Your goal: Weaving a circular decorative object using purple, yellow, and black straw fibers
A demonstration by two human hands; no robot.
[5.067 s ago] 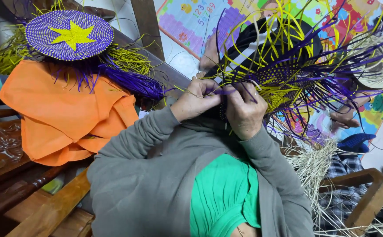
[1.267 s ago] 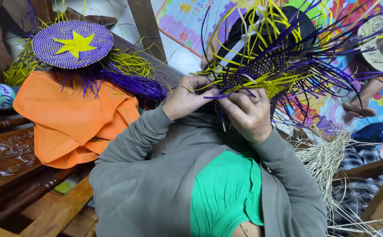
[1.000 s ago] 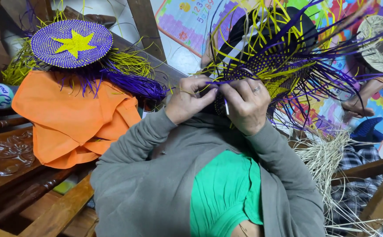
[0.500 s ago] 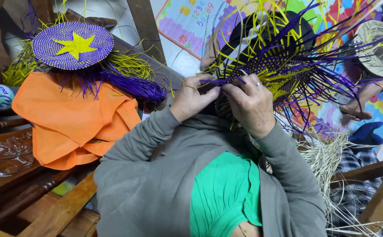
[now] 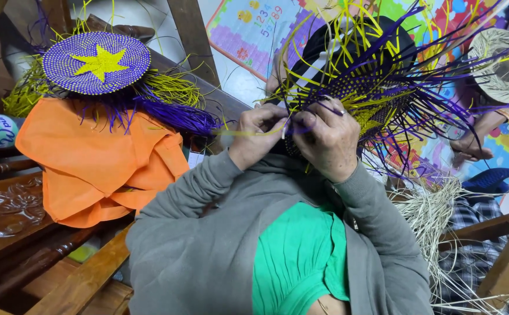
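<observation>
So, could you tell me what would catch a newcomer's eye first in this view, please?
First, the half-woven purple and yellow piece at upper centre, its loose strands fanning outward, with the left hand and right hand pinching strands at its near edge. Next, the finished round purple mat with a yellow star at upper left, lying above a bright orange cloth. A heap of pale straw sits at lower right.

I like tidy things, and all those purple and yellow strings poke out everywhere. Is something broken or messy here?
Nothing looks broken. The loose strands stick out from the half-woven piece that the left hand and right hand are gripping. The round purple mat with a yellow star also has a loose fringe. Pale straw lies scattered low on the right.
</observation>
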